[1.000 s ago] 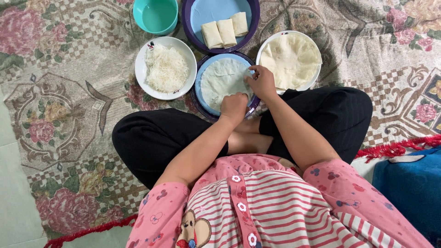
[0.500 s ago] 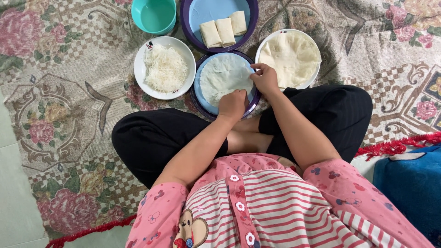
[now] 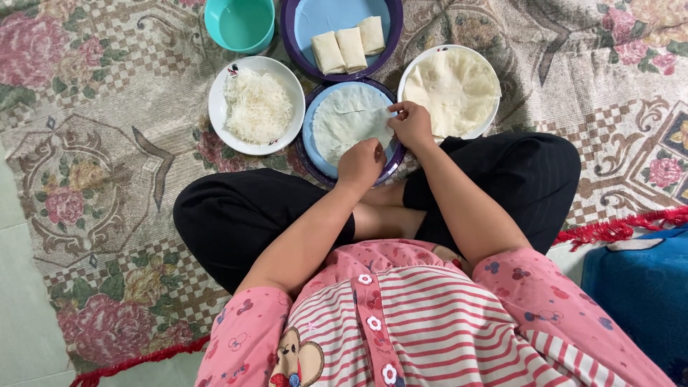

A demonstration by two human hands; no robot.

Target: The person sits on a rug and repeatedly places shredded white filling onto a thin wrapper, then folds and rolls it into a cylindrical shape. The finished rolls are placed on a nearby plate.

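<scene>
Thin round white wrapper sheet [image 3: 347, 118] is laid on blue round plate [image 3: 309, 136], just ahead of both hands. Its right edge is pinched by right hand [image 3: 413, 123]; near edge is pressed by left hand [image 3: 362, 162], fingers curled. White bowl of shredded noodles [image 3: 256, 105] sits left of them.

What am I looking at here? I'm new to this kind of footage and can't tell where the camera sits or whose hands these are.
The camera is worn on a person's head and looks straight down, so you see their own arms, pink striped top and crossed legs in black trousers. They sit on a flowered patterned rug. In front lie a white bowl of shredded white noodles, a teal plastic cup, a purple plate with three folded white rolls, a white plate stacked with round wrappers, and a blue plate holding one thin round white wrapper. The left hand presses on that wrapper; the right hand pinches its edge.
</scene>
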